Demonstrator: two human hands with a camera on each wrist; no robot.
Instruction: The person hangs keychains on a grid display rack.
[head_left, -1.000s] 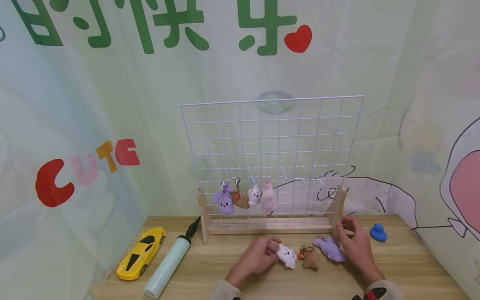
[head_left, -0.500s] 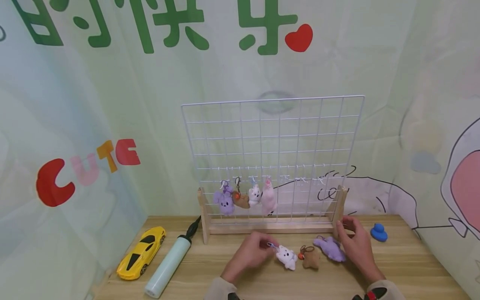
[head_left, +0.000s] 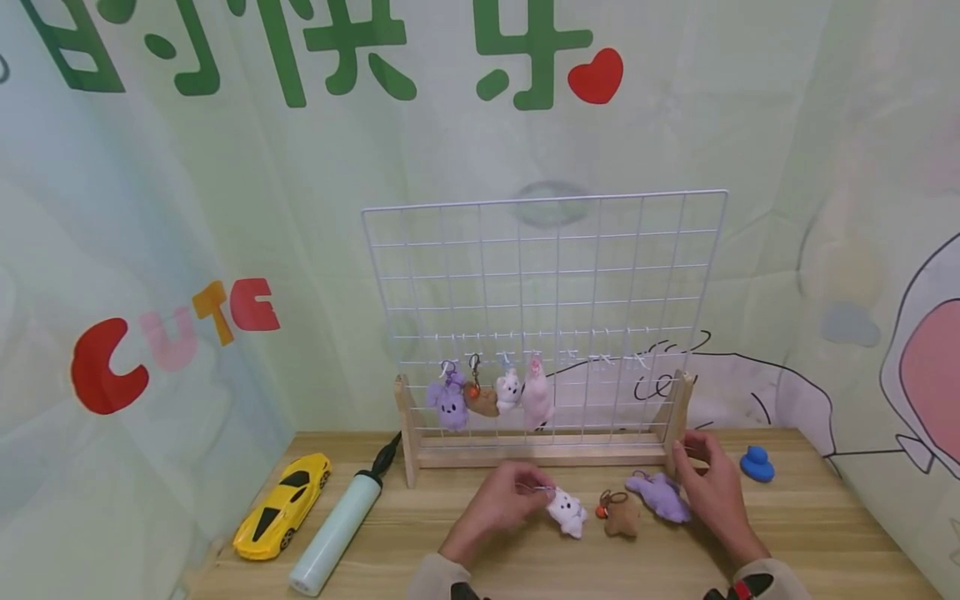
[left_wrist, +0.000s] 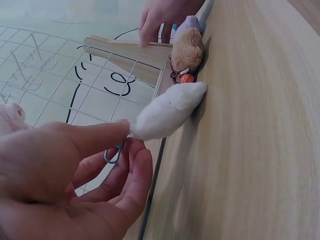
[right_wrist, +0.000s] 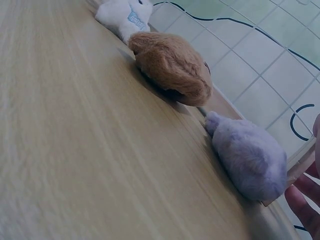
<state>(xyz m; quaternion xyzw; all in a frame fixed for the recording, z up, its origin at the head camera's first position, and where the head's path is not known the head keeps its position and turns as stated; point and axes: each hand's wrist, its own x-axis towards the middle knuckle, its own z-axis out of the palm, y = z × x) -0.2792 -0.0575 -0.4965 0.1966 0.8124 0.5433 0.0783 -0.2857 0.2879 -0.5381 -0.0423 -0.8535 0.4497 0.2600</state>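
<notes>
My left hand (head_left: 510, 504) pinches the top of a small white plush keychain (head_left: 567, 511) between thumb and fingers. Its blue clasp (left_wrist: 114, 154) shows by the fingers in the left wrist view, and the plush hangs out to the right, low over the table. My right hand (head_left: 716, 496) holds the right wooden leg (head_left: 678, 412) of a white wire grid rack (head_left: 557, 304). Between the hands lie a brown plush keychain (head_left: 621, 517) with an orange bell and a purple plush keychain (head_left: 662, 497), the purple one right beside my right hand.
On the rack's hooks hang purple (head_left: 450, 404), brown (head_left: 482, 402), white (head_left: 507, 390) and pink (head_left: 537, 396) plush keychains; bare hooks follow to the right. A yellow toy car (head_left: 283, 507) and a pale green hand pump (head_left: 337, 533) lie left. A blue rubber duck (head_left: 757, 465) sits right.
My left hand has drawn the white plush keychain slightly up and left, away from the brown one, and its clasp now lies in my fingers. The right hand keeps its place on the rack's leg.
</notes>
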